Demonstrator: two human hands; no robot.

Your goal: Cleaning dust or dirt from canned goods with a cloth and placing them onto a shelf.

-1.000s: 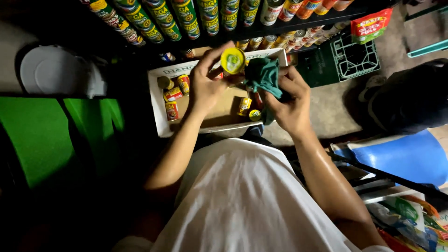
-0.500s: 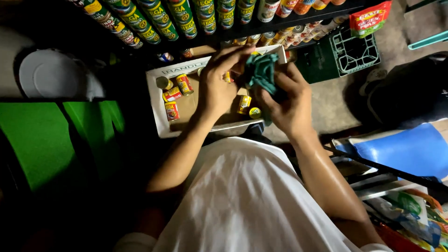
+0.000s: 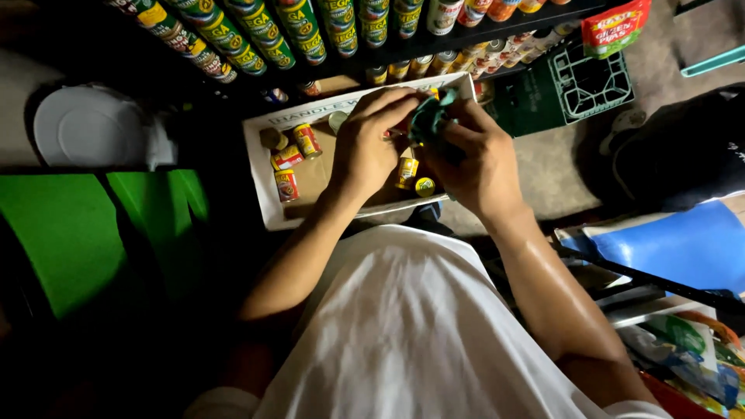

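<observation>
Clutching a bunched green cloth (image 3: 428, 118), the right hand (image 3: 475, 164) has its fingers curled tight around the fabric, while the left hand (image 3: 365, 147) meets it from the other side with fingertips pressed into the same bundle. Something small may sit inside the cloth between the two hands, but the fabric and fingers hide it, so I cannot tell what is being pinched there, nor which way it points or how its long axis runs. The cloth itself is a crumpled wad with no clear long axis; its loose end sticks up toward the shelf.

Both hands work just above the far right part of a shallow white cardboard box (image 3: 264, 186). Inside the box, below the hands, stand two small yellow-lidded tins (image 3: 414, 177), upright with lids facing up. Toward the box's left side lie several red-and-yellow cans (image 3: 289, 171), tipped on their sides and pointing different ways. Beyond the box, rows of green-labelled cans (image 3: 256, 35) fill a dark shelf. Right of the box sits a green plastic crate (image 3: 578, 85).

As a judgement: the grip is crowded, and a slip of the cloth could drop whatever is wrapped onto the upright tins and topple them.
</observation>
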